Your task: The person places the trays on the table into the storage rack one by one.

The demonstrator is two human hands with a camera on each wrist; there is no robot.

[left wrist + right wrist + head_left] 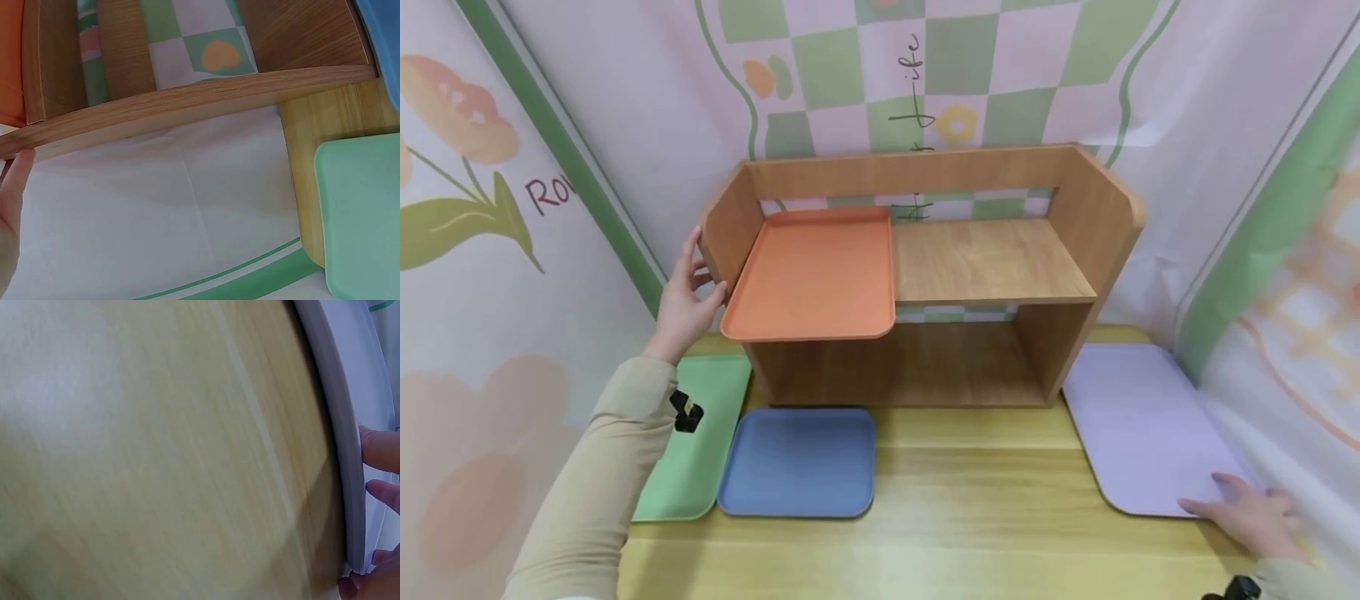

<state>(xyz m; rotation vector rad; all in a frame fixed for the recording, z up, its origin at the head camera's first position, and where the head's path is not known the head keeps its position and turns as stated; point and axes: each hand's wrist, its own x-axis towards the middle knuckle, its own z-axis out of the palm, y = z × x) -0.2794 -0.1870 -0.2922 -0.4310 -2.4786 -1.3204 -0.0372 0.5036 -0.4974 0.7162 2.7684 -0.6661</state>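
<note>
A wooden shelf stands on the table, an orange tray lying on the left of its upper board and jutting past the front edge. My left hand touches the shelf's left side panel, its thumb near the front edge. In the left wrist view, one digit meets that panel's edge. At the right, my right hand rests on the near corner of a purple tray. Fingertips lie on the tray's surface in the right wrist view; others reach its rim.
A green tray lies on the table left of the shelf, partly behind my left sleeve. Beside it, a blue tray lies before the shelf. Printed fabric hangs behind and at both sides. The wooden table spreads in front.
</note>
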